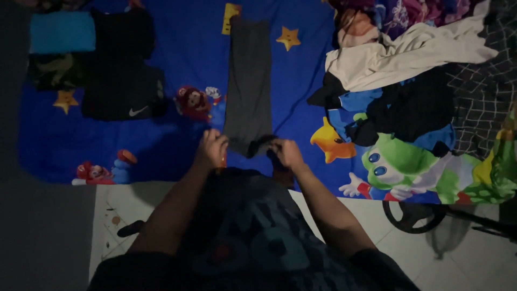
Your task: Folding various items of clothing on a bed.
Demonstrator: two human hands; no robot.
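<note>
Both hands grip the near end of a long dark grey garment [249,81]: the left hand [211,149] pinches its left corner, the right hand [286,152] pinches its right corner. This garment lies flat and folded narrow on the bed, over a blue bedsheet [188,54] with cartoon figures and yellow stars. At the right lies a pile of unfolded clothes [398,81]. At the left rest folded black shorts [123,91] and, behind them, a folded light blue cloth [62,31].
</note>
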